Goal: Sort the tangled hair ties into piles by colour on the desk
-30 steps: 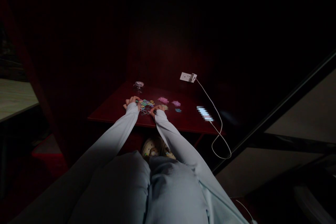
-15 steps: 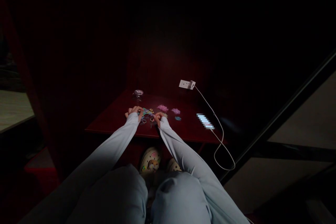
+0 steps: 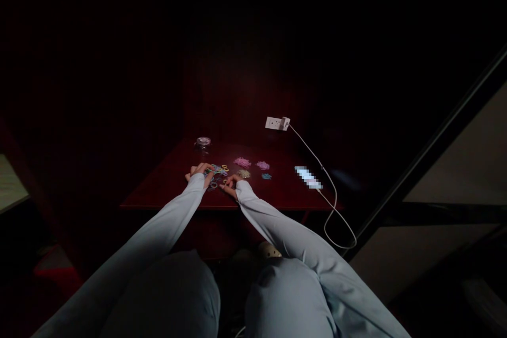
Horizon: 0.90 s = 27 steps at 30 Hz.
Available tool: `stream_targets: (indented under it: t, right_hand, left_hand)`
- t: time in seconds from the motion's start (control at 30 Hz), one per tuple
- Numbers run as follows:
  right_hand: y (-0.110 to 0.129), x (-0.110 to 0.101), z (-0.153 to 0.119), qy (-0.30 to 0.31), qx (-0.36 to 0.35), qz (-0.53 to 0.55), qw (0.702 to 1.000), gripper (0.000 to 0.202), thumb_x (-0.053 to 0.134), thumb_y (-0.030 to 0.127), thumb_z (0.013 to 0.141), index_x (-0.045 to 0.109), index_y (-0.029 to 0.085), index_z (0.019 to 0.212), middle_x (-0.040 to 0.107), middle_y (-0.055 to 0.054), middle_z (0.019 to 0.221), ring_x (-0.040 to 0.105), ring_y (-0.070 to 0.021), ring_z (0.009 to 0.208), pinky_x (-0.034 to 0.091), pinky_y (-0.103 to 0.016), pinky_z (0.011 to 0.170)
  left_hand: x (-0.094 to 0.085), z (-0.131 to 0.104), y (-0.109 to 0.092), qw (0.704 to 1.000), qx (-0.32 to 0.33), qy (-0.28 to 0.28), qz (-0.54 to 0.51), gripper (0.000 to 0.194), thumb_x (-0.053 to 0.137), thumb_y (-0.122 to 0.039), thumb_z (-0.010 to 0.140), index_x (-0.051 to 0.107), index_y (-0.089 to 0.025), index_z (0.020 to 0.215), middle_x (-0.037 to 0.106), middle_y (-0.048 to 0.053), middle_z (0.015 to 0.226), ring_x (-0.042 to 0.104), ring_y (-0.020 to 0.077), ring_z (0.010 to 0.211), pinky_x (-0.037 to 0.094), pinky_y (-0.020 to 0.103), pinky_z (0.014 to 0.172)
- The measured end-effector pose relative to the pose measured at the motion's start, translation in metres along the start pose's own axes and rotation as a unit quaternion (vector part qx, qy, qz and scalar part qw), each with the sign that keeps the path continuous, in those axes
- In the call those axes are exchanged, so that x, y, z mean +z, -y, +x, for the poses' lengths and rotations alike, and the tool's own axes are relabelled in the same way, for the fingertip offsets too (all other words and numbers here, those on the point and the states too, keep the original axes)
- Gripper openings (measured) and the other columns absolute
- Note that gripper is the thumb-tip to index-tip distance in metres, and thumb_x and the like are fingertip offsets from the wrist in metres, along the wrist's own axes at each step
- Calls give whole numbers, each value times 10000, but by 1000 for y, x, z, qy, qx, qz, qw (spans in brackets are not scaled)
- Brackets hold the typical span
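My left hand (image 3: 200,170) rests at the left side of a mixed pile of coloured bands (image 3: 218,170), its fingers curved over the pile's edge; what they hold is too small to tell. My right hand (image 3: 231,185) is at the pile's near right side, thumb and fingertips close together around a small yellowish band. Just beyond it lies a small heap of pale yellow bands (image 3: 244,174). Farther off are a pink heap (image 3: 242,162) and a lilac heap (image 3: 263,166), with a small blue heap (image 3: 266,176) to the right.
A clear jar with a pale lid (image 3: 203,141) stands at the back left of the dark red table (image 3: 158,198). On the right lies a phone (image 3: 308,177), its white cable (image 3: 309,148) running to a charger in the wall socket (image 3: 274,123).
My right hand has drawn a little left and nearer to me, and the pale yellow heap shows more fully. The whole view has shifted slightly. One shoe is now mostly hidden.
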State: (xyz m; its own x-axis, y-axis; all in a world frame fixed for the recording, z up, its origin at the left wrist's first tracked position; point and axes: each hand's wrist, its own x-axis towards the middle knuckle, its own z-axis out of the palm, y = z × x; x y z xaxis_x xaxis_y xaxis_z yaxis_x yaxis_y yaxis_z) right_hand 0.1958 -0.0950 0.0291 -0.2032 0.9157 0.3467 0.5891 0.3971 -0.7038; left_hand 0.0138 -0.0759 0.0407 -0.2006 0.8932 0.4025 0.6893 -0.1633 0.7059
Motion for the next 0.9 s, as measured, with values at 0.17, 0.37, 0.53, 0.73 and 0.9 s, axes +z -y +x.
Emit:
stream_targets:
  t: [0.17,0.37,0.53,0.73,0.9]
  right_hand:
    - [8,-1,-7,46,-18,-183,982,447,763,625,925,602,226,805,653,-8,901,587,-178,900,443,-286,840]
    - [11,6,-4,75,-49,-292,952,239,624,436,1065,708,213,1083,724,-103,1178,632,-231,1115,472,-340,985]
    - [11,15,9,103,-40,-299,948,169,579,256,1041,743,217,1053,764,-112,1134,702,-242,1005,507,-343,873]
    - [11,34,28,67,7,-281,957,127,626,227,972,742,248,924,753,-78,830,698,-252,772,510,-350,715]
    - [-1,27,24,-33,50,-243,968,268,484,341,1091,709,226,1002,720,-74,800,668,-214,717,450,-293,653]
  left_hand:
    - [0,0,-1,1000,-10,3,-8,130,613,-151,918,687,-256,900,767,22,1166,582,280,1193,329,397,969]
    - [3,-2,0,1000,2,1,-7,134,609,-149,925,687,-254,896,778,30,1168,588,284,1168,323,416,981]
    - [2,0,0,1000,-10,4,-16,138,624,-148,907,696,-265,889,777,33,1168,584,293,1169,324,428,980]
    - [0,4,6,999,0,36,-32,142,660,-147,874,716,-276,893,794,29,1179,595,306,1184,340,447,995]
    - [-3,-2,3,998,2,-8,-59,184,595,-137,894,718,-273,893,795,33,1160,626,301,1133,388,464,1017]
